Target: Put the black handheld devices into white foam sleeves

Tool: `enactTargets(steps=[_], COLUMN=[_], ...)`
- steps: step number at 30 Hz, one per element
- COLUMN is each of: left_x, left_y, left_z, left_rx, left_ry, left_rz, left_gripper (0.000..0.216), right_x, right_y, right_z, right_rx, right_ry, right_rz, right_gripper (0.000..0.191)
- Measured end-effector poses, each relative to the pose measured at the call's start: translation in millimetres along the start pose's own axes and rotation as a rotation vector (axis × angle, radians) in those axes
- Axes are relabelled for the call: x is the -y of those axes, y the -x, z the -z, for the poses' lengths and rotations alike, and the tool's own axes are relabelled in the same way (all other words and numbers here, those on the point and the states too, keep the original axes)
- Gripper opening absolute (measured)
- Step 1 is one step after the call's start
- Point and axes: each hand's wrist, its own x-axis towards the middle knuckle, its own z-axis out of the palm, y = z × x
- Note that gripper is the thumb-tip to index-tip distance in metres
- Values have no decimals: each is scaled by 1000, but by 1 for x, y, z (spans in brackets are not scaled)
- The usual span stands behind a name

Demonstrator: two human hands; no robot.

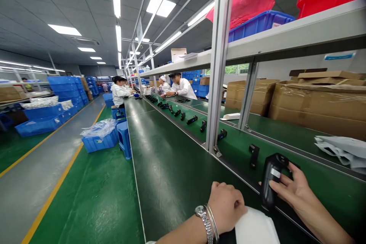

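My right hand (294, 187) grips a black handheld device (270, 183) with a bent head and a small white label, holding it above the green conveyor belt (320, 198). My left hand (227, 204) is curled closed at the edge of a stack of white sheets or sleeves (256, 227), at the front of the dark green worktop (171, 175). Its fingertips are hidden, so I cannot tell what they hold. A silver watch and bangles circle that wrist. On the belt just beyond my right hand lies a similar black device (253, 155).
More black devices (192, 119) lie in a line along the belt. A metal post (219, 68) rises between worktop and belt. White bags (343, 148) and cardboard boxes (317, 103) are at the right. Co-workers (183, 87) sit farther down. A blue stool (124, 139) stands left.
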Motion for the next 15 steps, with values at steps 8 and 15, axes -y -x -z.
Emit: enactTargets(steps=[8, 15], left_x=[-13, -26], left_y=[-10, -9], left_z=[1, 5], left_rx=[-90, -172], left_ry=[40, 144], left_rz=[-182, -243], left_gripper=[10, 12], right_x=[5, 2], right_y=[-4, 6], right_z=[2, -7], right_rx=[48, 160], right_ry=[-127, -108], right_rz=[100, 92], right_gripper=[106, 99])
